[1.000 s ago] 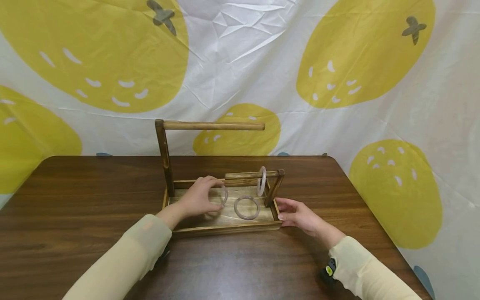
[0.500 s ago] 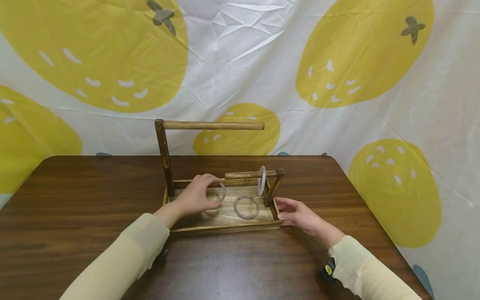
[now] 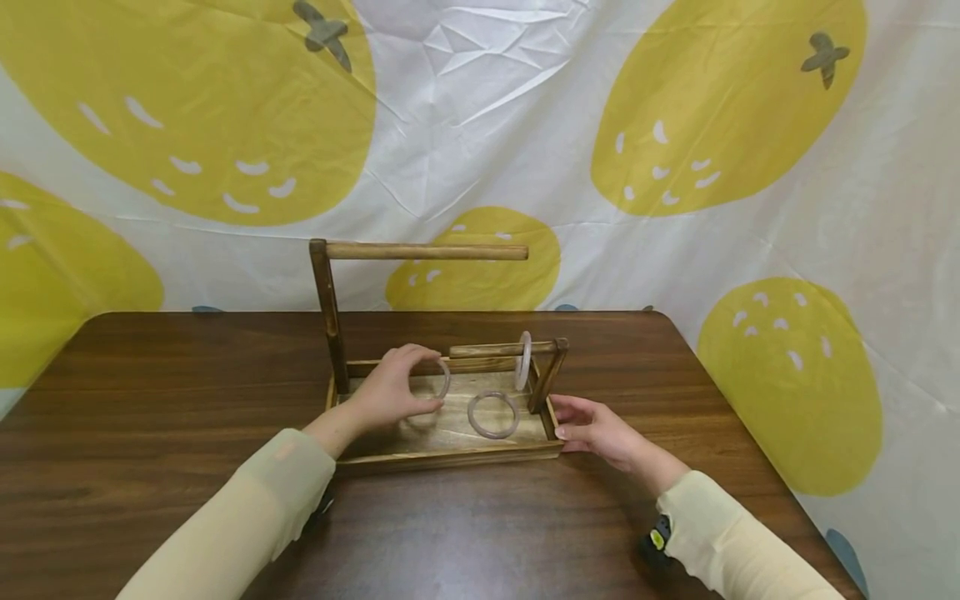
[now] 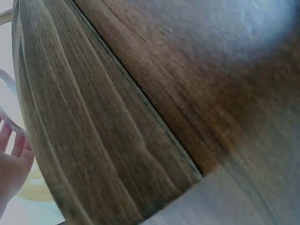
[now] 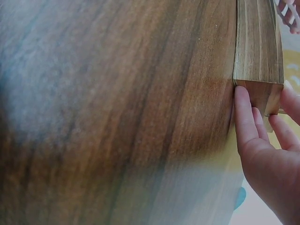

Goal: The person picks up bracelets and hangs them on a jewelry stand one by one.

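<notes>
A wooden jewelry stand (image 3: 450,458) has a shallow tray base. My left hand (image 3: 386,392) is over the tray's left half, pinching a pale bangle (image 3: 447,379) between thumb and fingers; the bangle is upright and partly hidden by the hand. A second bangle (image 3: 493,436) lies flat on the tray floor. On the lower bar (image 3: 480,351) hangs a third bangle (image 3: 527,362), near its post. My right hand (image 3: 600,433) grips the tray's right end, and the right wrist view shows its fingertips (image 5: 242,96) against the end wall (image 5: 258,91).
The stand's higher bar (image 3: 427,251) reaches rightward from a tall post (image 3: 327,312) at the tray's left. Around it spreads a dark wooden table (image 3: 480,533). Behind the table hangs a white cloth (image 3: 487,108) with yellow fruit prints.
My left hand has shifted slightly left and up with the bangle. The right hand, the stand and the other two bangles stay where they were.
</notes>
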Available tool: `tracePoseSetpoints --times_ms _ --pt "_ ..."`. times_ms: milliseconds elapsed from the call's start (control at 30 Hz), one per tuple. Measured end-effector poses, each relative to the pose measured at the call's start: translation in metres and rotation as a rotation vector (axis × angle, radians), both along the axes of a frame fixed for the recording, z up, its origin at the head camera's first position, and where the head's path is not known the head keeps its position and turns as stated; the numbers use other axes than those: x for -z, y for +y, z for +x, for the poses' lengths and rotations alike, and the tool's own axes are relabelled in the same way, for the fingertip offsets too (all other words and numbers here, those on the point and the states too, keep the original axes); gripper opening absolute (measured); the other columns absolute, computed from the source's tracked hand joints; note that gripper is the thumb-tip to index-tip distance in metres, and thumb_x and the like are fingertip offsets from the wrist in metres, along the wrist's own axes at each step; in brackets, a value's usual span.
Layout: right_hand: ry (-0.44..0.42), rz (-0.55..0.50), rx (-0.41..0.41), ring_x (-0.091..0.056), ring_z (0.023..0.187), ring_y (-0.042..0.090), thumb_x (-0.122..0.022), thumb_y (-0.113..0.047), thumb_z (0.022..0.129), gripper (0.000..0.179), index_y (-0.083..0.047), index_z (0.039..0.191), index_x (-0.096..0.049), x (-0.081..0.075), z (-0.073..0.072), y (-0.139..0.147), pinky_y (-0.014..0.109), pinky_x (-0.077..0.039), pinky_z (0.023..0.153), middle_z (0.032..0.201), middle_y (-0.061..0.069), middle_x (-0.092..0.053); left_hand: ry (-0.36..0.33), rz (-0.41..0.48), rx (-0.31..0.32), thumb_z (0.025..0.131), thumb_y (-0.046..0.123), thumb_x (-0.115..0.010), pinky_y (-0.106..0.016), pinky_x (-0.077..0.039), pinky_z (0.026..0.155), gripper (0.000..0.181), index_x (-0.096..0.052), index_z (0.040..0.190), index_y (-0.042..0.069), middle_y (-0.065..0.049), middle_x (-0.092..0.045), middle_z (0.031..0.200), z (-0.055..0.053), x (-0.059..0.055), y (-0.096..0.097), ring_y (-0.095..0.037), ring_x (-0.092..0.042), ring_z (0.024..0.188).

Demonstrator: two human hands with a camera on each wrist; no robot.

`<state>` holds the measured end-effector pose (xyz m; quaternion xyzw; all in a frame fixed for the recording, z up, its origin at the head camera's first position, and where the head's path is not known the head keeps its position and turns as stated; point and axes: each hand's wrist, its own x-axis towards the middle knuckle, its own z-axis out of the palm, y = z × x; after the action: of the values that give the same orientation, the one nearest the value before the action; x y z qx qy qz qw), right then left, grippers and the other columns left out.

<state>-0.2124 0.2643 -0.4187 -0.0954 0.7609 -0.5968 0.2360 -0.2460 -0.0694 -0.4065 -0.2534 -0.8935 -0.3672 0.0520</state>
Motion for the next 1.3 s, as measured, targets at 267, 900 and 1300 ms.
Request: tracePoseSetpoints --times_ms 267,900,1300 --pt "0.002 0.001 0.004 -0.059 0.095 0.012 -0.056 -0.001 0.09 0.064 0.012 0.142 -0.021 0.0 0.0 0.0 0.031 -0.055 0.08 0.129 0.036 -0.039 -0.021 0.052 0.014 0.072 0.024 -0.079 -0.048 -0.042 0.099 0.061 -0.055 0.125 0.005 -0.012 -0.055 0.126 0.001 -0.004 0.0 -0.032 -0.049 0.116" --pt "0.0 -0.002 0.006 -0.059 0.094 0.011 -0.056 -0.001 0.09 0.064 0.012 0.142 -0.021 0.001 0.001 0.001 0.031 -0.055 0.08 0.128 0.036 -0.039 -0.053 0.184 0.012 0.072 0.016 -0.079 -0.044 -0.047 0.095 0.059 -0.054 0.124 0.002 -0.015 -0.055 0.123 0.003 -0.008 0.0 -0.033 -0.053 0.114" --pt "0.001 -0.007 0.011 -0.06 0.094 0.011 -0.057 -0.002 0.09 0.064 0.012 0.142 -0.022 0.001 0.0 0.0 0.031 -0.055 0.08 0.127 0.034 -0.041 -0.079 0.237 -0.006 0.073 0.014 -0.079 -0.045 -0.048 0.093 0.061 -0.052 0.126 0.001 -0.018 -0.053 0.125 0.004 -0.011 -0.003 -0.036 -0.054 0.112"
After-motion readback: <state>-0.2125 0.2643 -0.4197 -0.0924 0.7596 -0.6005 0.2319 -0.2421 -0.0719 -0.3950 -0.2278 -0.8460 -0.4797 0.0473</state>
